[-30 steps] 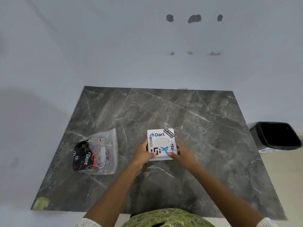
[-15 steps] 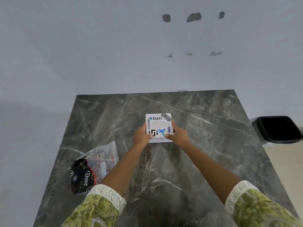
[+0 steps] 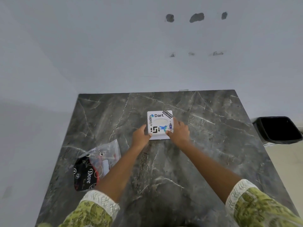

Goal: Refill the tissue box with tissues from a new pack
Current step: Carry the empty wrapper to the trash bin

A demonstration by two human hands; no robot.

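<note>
White plastic, plastered with stickers: the tissue box (image 3: 160, 124) sits on the dark marble desk (image 3: 205, 161), a little beyond its centre and closer to the far edge than to the near one, its oval slot facing up with no tissue showing through it. I have both hands on the box. My left hand (image 3: 141, 136) clasps its near-left corner, fingers curled against the side wall; my right hand (image 3: 178, 132) covers the near-right corner, thumb pressed down on the lid by the blue bird sticker and fingers wrapped along the right side. Both are closed on the box, neither spread. The box looks close to square, so it offers no real long axis; its near edge runs across me, roughly parallel to the desk's near edge, and it lies straight ahead between my two forearms, equally within reach of either. I judge the lid comes off next, lifted from that near edge. The new pack (image 3: 96, 166), a crinkled clear bag with a black and red Dove wrapper inside, lies well apart near the desk's left edge, just outside my left forearm, so that arm is the nearer one for fetching it. A black bin (image 3: 278, 130) stands on the floor off the right edge.
</note>
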